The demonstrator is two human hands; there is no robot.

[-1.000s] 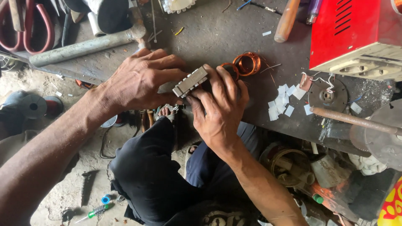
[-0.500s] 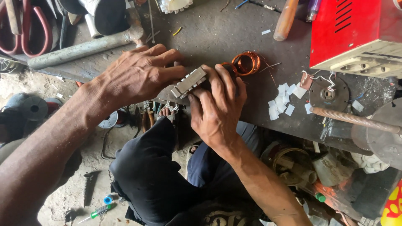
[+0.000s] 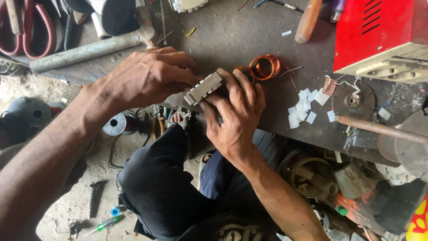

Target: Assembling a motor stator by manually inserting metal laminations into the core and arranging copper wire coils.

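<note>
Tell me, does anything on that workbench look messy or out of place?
Small white paper scraps lie scattered loose on the dark bench, right of the copper wire coil. Stray copper strands trail from the coil. Both hands, left hand and right hand, grip a grey metal block.

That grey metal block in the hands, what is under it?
The grey metal block sits at the dark workbench's front edge, gripped by the left hand and right hand. Fingers hide its underside; a copper coil lies just behind.
</note>
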